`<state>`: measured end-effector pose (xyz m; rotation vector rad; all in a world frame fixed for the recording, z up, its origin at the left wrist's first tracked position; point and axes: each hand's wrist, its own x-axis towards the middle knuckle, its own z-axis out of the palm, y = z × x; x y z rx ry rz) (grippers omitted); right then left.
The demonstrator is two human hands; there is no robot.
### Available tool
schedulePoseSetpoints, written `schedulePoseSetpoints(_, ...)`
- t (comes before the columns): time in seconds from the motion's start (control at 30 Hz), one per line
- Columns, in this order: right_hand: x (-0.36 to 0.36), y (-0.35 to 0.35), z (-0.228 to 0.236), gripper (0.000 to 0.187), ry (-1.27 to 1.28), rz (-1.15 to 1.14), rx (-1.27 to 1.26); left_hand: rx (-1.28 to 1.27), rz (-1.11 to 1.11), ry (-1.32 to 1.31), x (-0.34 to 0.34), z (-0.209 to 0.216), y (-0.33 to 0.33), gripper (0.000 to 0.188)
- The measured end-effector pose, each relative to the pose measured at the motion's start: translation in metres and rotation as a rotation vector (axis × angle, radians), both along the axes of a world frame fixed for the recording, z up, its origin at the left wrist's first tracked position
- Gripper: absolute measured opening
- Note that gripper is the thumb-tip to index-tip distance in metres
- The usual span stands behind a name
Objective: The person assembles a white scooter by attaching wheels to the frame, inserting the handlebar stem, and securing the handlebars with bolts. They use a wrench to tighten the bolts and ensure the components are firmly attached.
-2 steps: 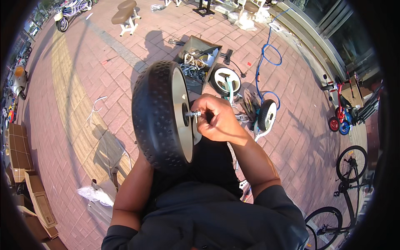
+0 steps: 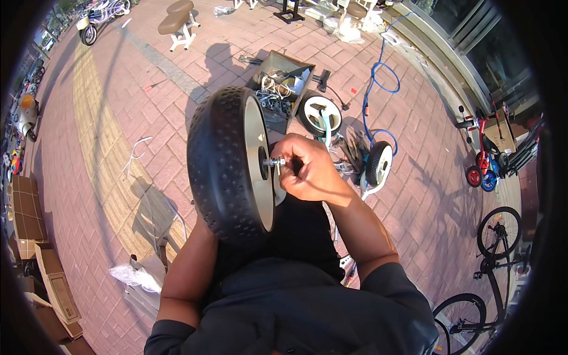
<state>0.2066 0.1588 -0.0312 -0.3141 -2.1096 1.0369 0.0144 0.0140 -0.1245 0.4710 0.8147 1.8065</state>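
Note:
A small wheel [image 2: 222, 160] with a studded black tyre and cream rim stands upright in front of me, its hub side facing right. From the hub sticks a short silver threaded axle [image 2: 271, 161]. The thumb and bent fingers of my right hand [image 2: 305, 168] are pinched at the outer end of this axle; whatever else they cover is hidden. My left forearm [image 2: 188, 266] reaches up to the lower left of the tyre. The wheel hides my left hand and its fingers.
Beyond the wheel lies an open box [image 2: 287, 65] of tools and cables. Right of it is an overturned frame with a white-rimmed wheel [image 2: 320, 115] and another small wheel [image 2: 379, 163]. A blue hose [image 2: 373, 89] curls there. A black bicycle [image 2: 497, 254] lies far right; cartons [image 2: 29, 207] stand left.

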Motion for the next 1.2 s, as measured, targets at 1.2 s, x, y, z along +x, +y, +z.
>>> schedulePoseSetpoints(1.2, 0.011, -0.015, -0.013, 0.015, -0.119, -0.125, -0.392, 0.016, 0.102, -0.071, -0.010, 0.005, 0.007, 0.045)
